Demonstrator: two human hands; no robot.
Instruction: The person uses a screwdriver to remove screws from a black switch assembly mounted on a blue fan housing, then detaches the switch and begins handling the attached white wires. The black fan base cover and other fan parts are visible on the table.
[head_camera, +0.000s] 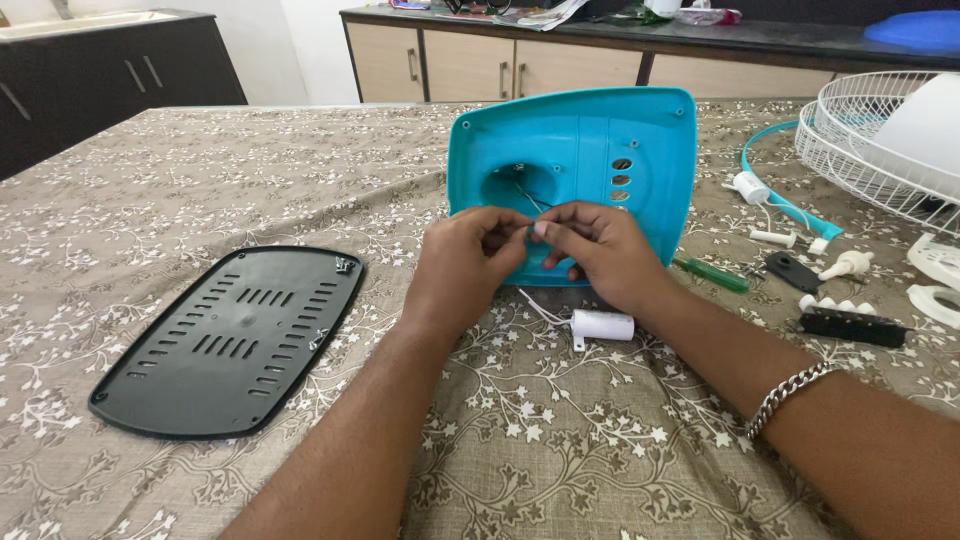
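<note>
A turquoise plastic fan base housing (585, 150) stands tilted on the table, its hollow inner side facing me. Thin wires (527, 196) come out of its round opening. My left hand (468, 262) and my right hand (598, 250) meet in front of the housing, fingertips pinched together on the wires. A small white cylindrical capacitor (602, 325) lies on the cloth just below my hands, joined by a white wire. A metal bracelet (788, 392) sits on my right wrist.
A black vented base plate (235, 340) lies at the left. At the right are a green screwdriver (712, 274), a black switch block with white buttons (852, 322), small white parts (848, 264), a teal ring (785, 200) and a white wire fan guard (870, 150). Cabinets stand behind.
</note>
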